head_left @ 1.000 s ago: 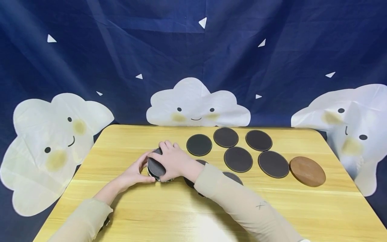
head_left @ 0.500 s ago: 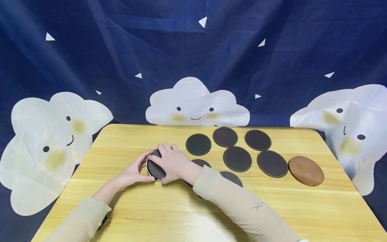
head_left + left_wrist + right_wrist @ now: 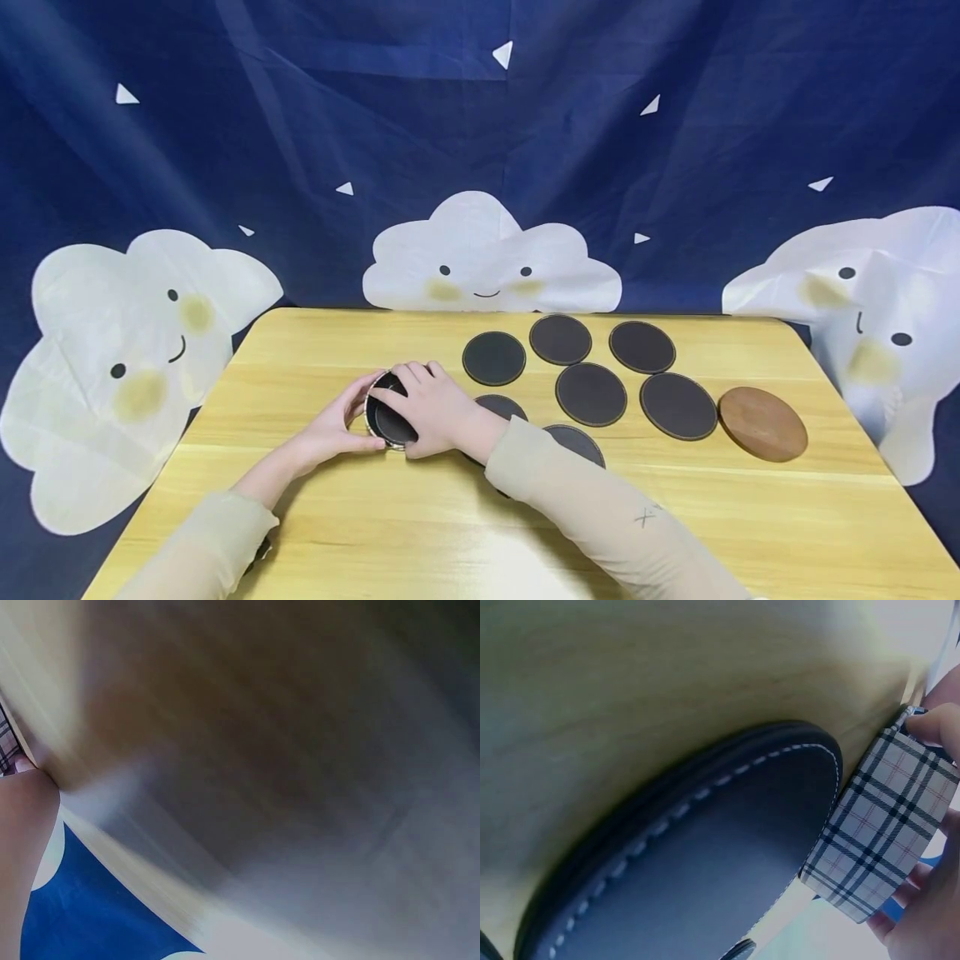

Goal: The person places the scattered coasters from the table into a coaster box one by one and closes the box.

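In the head view, my left hand (image 3: pixel 330 429) grips the left side of a round coaster holder, whose plaid outer wall (image 3: pixel 881 821) shows in the right wrist view. A black round coaster (image 3: pixel 393 417) lies within its rim. My right hand (image 3: pixel 442 417) reaches over from the right and holds that coaster by its edges, with the fingers on the far side and the thumb near; the fingertips are partly hidden. The left wrist view is mostly blurred, with a plaid sliver (image 3: pixel 7 742) at its left edge.
Several black stitched coasters lie flat on the wooden table to the right, among them a coaster (image 3: pixel 494 358) at the back and another coaster (image 3: pixel 678 406). Beyond them lies a brown round lid-like disc (image 3: pixel 763 423). A coaster (image 3: pixel 705 832) fills the right wrist view. A blue curtain (image 3: pixel 480 125) hangs behind.
The coaster under my right hand has gone from resting tilted over the holder to sitting lower, inside its rim. My left hand has stayed on the holder.
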{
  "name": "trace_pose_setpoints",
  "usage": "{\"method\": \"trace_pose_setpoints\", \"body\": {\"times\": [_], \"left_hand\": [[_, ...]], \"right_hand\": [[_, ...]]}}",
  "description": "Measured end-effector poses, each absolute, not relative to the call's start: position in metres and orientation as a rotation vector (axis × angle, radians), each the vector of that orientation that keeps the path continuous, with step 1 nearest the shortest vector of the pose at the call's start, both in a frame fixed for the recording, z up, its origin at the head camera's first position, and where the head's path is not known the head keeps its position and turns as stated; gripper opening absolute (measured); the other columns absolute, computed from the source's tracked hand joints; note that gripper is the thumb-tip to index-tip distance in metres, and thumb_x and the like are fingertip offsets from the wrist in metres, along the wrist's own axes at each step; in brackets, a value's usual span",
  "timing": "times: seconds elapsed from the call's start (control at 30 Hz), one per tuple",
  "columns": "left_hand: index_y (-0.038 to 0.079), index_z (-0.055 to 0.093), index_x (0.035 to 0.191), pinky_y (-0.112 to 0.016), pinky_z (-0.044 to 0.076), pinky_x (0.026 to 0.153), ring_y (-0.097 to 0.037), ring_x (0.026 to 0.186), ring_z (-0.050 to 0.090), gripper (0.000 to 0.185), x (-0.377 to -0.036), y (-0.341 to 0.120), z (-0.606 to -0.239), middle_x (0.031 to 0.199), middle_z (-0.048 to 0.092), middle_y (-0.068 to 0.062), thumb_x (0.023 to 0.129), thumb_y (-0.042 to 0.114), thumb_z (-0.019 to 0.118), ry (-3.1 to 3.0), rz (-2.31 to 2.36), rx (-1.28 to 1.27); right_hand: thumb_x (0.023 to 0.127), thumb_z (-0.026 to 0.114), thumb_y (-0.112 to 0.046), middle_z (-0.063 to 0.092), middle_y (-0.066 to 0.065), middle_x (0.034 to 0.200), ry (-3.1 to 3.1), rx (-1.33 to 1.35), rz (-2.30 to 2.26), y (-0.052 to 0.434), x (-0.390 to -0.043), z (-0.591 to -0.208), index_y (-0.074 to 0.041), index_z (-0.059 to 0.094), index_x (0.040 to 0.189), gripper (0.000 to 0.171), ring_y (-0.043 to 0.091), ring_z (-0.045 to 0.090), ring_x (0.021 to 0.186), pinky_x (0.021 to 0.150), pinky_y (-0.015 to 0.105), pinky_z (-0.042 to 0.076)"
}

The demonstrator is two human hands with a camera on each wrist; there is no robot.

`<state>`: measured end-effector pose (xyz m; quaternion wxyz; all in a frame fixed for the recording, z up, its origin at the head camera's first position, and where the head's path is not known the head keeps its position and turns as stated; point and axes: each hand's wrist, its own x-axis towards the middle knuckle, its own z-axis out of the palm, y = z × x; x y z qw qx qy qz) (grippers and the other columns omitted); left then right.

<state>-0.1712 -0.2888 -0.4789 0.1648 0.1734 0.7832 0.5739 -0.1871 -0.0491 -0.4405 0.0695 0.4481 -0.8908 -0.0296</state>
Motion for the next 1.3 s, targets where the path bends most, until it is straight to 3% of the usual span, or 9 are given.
{"method": "trace_pose_setpoints", "body": {"times": [0.53,0.63,0.8,0.9,1.03,1.2,1.3], "left_hand": [[0.003,0.022,0.168,-0.005,0.036,0.109,0.01,0.132,0.051,0.108,-0.168,-0.291,-0.48,0.165,0.035,-0.031,0.083,0.003,0.089,2.215,1.649,0.517],[0.005,0.023,0.168,-0.007,0.036,0.109,-0.005,0.14,0.05,0.108,-0.168,-0.291,-0.479,0.164,0.038,-0.03,0.082,0.004,0.09,2.233,1.639,0.51],[0.006,0.025,0.167,-0.007,0.036,0.108,-0.043,0.15,0.041,0.108,-0.168,-0.29,-0.479,0.164,0.038,-0.029,0.081,0.005,0.091,2.261,1.626,0.514],[0.004,0.024,0.167,-0.006,0.036,0.108,-0.05,0.15,0.036,0.109,-0.168,-0.289,-0.479,0.164,0.037,-0.03,0.081,0.005,0.091,2.261,1.624,0.514],[0.006,0.024,0.168,-0.006,0.036,0.108,-0.041,0.15,0.04,0.11,-0.168,-0.29,-0.48,0.164,0.037,-0.029,0.081,0.005,0.091,2.253,1.628,0.503],[0.007,0.025,0.168,-0.006,0.034,0.109,-0.012,0.144,0.048,0.109,-0.169,-0.289,-0.48,0.165,0.037,-0.027,0.081,0.005,0.091,2.242,1.648,0.514],[0.006,0.026,0.167,-0.005,0.033,0.11,-0.008,0.142,0.048,0.109,-0.169,-0.288,-0.479,0.165,0.037,-0.028,0.08,0.005,0.091,2.24,1.659,0.525]], "right_hand": [[0.087,0.073,-0.064,0.04,0.008,0.162,-2.76,1.348,-0.032,-0.041,-0.192,-0.433,-0.029,0.039,0.163,0.09,0.024,0.042,0.147,0.118,0.042,0.042],[0.089,0.071,-0.064,0.038,0.009,0.163,-2.773,1.33,-0.038,-0.036,-0.196,-0.426,-0.031,0.038,0.164,0.088,0.025,0.04,0.149,0.119,0.043,0.041],[0.092,0.07,-0.062,0.038,0.011,0.164,-2.773,1.296,-0.058,-0.026,-0.205,-0.417,-0.03,0.04,0.162,0.083,0.027,0.038,0.151,0.12,0.044,0.041],[0.093,0.069,-0.061,0.038,0.012,0.165,-2.778,1.281,-0.066,-0.019,-0.211,-0.415,-0.029,0.04,0.163,0.082,0.028,0.037,0.152,0.122,0.046,0.039],[0.094,0.069,-0.058,0.038,0.013,0.166,-2.795,1.246,-0.043,-0.009,-0.22,-0.412,-0.028,0.039,0.164,0.081,0.029,0.036,0.154,0.123,0.048,0.038],[0.095,0.069,-0.055,0.038,0.016,0.165,-2.819,1.182,-0.01,0.005,-0.232,-0.409,-0.026,0.04,0.163,0.08,0.032,0.037,0.152,0.125,0.051,0.037],[0.095,0.069,-0.053,0.039,0.018,0.163,-2.829,1.15,0.006,0.014,-0.238,-0.41,-0.024,0.042,0.162,0.078,0.035,0.039,0.149,0.123,0.052,0.038]]}}
